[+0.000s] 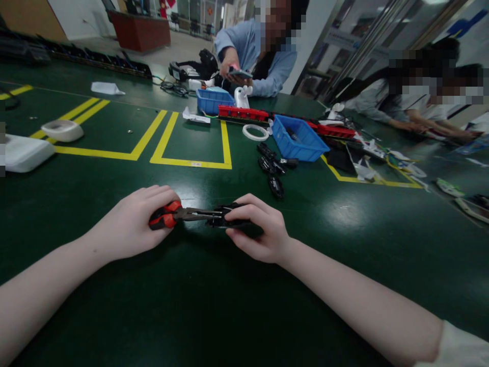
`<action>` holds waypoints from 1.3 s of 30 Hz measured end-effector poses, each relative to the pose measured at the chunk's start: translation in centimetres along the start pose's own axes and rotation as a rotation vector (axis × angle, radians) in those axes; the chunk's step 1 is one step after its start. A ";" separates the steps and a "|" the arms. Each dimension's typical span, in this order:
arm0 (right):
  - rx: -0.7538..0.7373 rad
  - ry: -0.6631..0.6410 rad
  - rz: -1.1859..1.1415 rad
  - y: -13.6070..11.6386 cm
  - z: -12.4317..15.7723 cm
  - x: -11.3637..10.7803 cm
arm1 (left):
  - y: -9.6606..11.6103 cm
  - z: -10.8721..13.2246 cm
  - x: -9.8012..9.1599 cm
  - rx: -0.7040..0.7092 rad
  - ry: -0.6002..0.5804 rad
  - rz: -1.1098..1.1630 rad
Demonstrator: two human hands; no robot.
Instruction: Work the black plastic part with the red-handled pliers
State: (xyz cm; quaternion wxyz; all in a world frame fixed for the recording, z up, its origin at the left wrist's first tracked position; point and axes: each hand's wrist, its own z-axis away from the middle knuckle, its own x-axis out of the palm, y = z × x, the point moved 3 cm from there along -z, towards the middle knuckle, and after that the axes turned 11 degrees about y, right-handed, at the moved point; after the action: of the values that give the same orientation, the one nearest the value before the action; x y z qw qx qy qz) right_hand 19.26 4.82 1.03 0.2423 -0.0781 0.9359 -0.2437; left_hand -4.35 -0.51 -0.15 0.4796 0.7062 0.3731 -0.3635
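Observation:
My left hand (133,224) is closed around the red and black handles of a pair of pliers (173,214), whose jaws point right. The jaws meet a small black plastic part (228,215) that my right hand (260,232) pinches between thumb and fingers. Both hands rest low over the dark green table (214,306), close to its front middle. How the jaws sit on the part is hidden by my fingers.
Several more black parts (273,168) lie just beyond my hands, beside a blue bin (300,137). A second blue bin (212,99), red strips (242,113), a white ring (255,132) and white housings (61,130) lie further off. Other people sit across the table.

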 end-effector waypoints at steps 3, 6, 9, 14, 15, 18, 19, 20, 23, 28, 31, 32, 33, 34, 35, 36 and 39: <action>0.001 -0.005 0.010 0.0 0.0 0.0 | 0.0 0.1 0.0 0.001 -0.014 0.011; -0.001 -0.009 0.018 0.0 0.0 0.0 | -0.1 0.1 0.0 -0.004 -0.022 0.014; -0.005 -0.010 0.022 0.0 0.0 0.0 | 0.0 0.1 0.0 -0.011 -0.023 0.022; -0.030 -0.016 0.060 -0.1 0.1 -0.1 | 0.0 0.1 -0.1 -0.050 -0.049 0.048; -0.038 -0.023 0.068 -0.1 0.1 -0.1 | 0.1 0.1 -0.1 -0.053 -0.059 0.048; -0.078 -0.050 0.082 -0.1 0.2 -0.1 | 0.1 0.1 0.0 -0.035 -0.073 0.038; -0.094 -0.057 0.086 -0.2 0.3 -0.1 | 0.1 0.2 0.0 -0.025 -0.072 0.034; -0.108 -0.062 0.089 -0.2 0.3 -0.1 | 0.2 0.2 -0.1 -0.016 -0.067 0.032; -0.129 -0.064 0.086 -0.2 0.3 -0.1 | 0.3 0.2 -0.1 -0.003 -0.064 0.035; -0.106 -0.044 0.075 -0.1 0.3 -0.1 | 0.5 0.1 -0.2 0.011 -0.083 0.029; -0.089 -0.022 0.060 -0.1 0.2 0.0 | 0.4 0.0 -0.2 0.030 -0.087 0.019; -0.082 -0.016 0.050 -0.1 0.2 0.0 | 0.4 0.0 -0.2 0.034 -0.087 0.014; -0.074 -0.011 0.040 -0.1 0.2 0.0 | 0.4 0.1 -0.1 0.036 -0.088 0.011; -0.064 -0.006 0.032 -0.1 0.1 0.0 | 0.4 0.1 -0.1 0.035 -0.086 0.009; -0.053 -0.001 0.024 -0.1 0.1 0.0 | 0.4 0.1 -0.1 0.034 -0.082 0.010; -0.040 0.003 0.015 -0.1 0.1 0.0 | 0.4 0.1 -0.1 0.034 -0.076 0.012; 0.001 0.011 -0.014 0.0 0.0 0.0 | 0.5 0.2 -0.1 0.034 -0.060 0.007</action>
State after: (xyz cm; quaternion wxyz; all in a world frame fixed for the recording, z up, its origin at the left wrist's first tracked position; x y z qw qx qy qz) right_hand 19.26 4.83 1.04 0.2355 -0.0830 0.9365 -0.2461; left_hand -3.99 -0.83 0.10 0.4798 0.7044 0.3496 -0.3892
